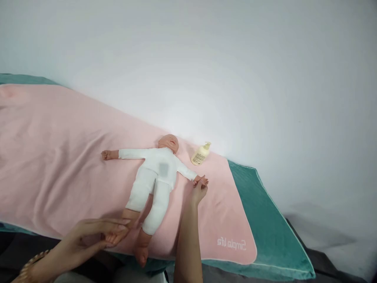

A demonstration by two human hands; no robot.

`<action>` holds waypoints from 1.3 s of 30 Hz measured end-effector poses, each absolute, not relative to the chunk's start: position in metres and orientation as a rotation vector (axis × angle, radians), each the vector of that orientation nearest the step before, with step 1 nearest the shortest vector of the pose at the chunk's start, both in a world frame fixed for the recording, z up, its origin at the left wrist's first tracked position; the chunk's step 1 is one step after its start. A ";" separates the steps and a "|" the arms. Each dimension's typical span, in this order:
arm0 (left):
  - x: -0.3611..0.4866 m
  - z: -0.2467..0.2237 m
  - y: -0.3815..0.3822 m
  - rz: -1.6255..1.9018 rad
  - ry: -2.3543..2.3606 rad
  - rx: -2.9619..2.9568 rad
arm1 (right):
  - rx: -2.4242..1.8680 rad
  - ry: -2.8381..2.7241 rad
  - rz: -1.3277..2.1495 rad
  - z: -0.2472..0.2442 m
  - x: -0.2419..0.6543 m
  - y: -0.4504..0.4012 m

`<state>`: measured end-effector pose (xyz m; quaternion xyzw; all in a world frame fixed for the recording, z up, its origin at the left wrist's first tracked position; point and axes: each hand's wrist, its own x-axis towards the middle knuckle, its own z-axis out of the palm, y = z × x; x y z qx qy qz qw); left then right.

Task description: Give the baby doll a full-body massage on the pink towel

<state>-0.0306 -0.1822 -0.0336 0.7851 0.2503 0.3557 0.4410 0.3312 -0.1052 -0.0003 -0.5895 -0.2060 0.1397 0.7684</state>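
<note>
A baby doll (163, 167) with a white cloth body lies on its back on a pink blanket (79, 165), its arms spread and its head toward the wall. My left hand (88, 237), a beaded bracelet at the wrist, is closed round the doll's foot (114, 237) on the left, with fingers along the ankle. At the doll's hand (203, 181) on the right, my right hand (200, 191) pinches the small fingers. The doll's other leg rests loose between my forearms, its foot near the blanket's front edge.
A cream pump bottle (200, 154) stands on the blanket right of the doll's head. Green cloth (265, 212) shows beyond the blanket at the right. A pale wall (188, 70) runs behind the bed. Folds crease the blanket at the left.
</note>
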 end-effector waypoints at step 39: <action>0.034 0.037 -0.100 1.381 0.900 1.432 | -1.187 -1.714 0.010 -0.004 0.270 -0.107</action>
